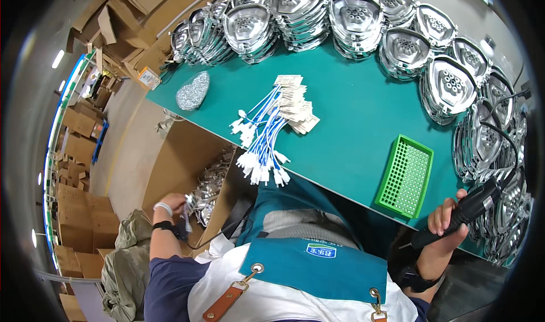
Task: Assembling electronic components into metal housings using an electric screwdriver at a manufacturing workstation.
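My right hand [443, 219] is wrapped round a black corded electric screwdriver [466, 211], above the right end of the green table [346, 112]. At the left, my left hand [172, 203] is closed over an open cardboard box [173, 166] that holds shiny metal parts [210, 192]. Something small and pale or silvery sits at its fingertips, too small to name. On the table before me lies a bundle of blue-and-white wires [267, 143] with white connectors and pale labels. A bright green perforated tray [427, 177] stands near the front edge at the right.
Stacks of chromed metal lamp housings [301, 15] line the table's back and right side. A dish of small silver screws [193, 90] is at the far left. Brown cartons [85, 220] stand beyond the aisle. A cable [499, 129] hangs at the right; a jacket [128, 265] lies left.
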`<state>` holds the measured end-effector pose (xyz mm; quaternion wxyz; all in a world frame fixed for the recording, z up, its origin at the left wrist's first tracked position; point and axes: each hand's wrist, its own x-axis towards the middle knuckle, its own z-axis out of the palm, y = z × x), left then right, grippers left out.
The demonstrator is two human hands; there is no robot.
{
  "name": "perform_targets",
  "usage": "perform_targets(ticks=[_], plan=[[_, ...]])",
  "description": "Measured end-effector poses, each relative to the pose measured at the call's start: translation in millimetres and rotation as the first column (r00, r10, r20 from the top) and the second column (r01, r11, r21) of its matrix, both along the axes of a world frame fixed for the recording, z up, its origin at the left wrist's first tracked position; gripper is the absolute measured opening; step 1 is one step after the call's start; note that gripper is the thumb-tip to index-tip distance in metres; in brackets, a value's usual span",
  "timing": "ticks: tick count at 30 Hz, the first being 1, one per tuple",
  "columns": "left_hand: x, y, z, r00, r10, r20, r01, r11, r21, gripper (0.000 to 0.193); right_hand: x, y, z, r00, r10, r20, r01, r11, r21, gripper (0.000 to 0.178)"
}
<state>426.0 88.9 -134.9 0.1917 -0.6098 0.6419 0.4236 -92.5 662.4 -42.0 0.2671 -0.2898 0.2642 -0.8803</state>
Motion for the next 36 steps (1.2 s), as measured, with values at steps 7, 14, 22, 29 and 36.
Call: perform_targets(ticks=[7,14,22,29,36], plan=[[-82.2,2.4,26.3,1.0,-0.017,-0.015,-0.003,0.54,-0.842,0.034,5.5,1.2,-4.0,0.997,0.066,0.044,-0.065,0.998,-0.013,0.057],[-266.7,53.0,162.8,0.51,-0.601,-0.616,0.145,0.766,-0.627,0.041,6.5,6.0,-1.1,0.997,0.053,0.049,-0.052,0.998,-0.021,0.058],[-430.3,-36.8,161.2,0.332,0.361,-0.872,-0.433,0.879,0.199,0.086,5.3,5.3,-7.2,0.995,0.03,0.09,-0.028,0.999,-0.026,0.059],[-462.1,-48.5,166.8,0.145,0.599,-0.787,-0.446,0.75,0.489,0.056,5.0,1.9,-6.1,0.993,0.006,0.121,-0.005,1.0,-0.009,0.059],[-468.7,-76.2,149.8,0.17,0.67,-0.723,-0.388,0.72,0.576,0.052,8.5,8.4,-3.8,0.992,0.026,0.121,-0.023,1.0,-0.021,0.061]])
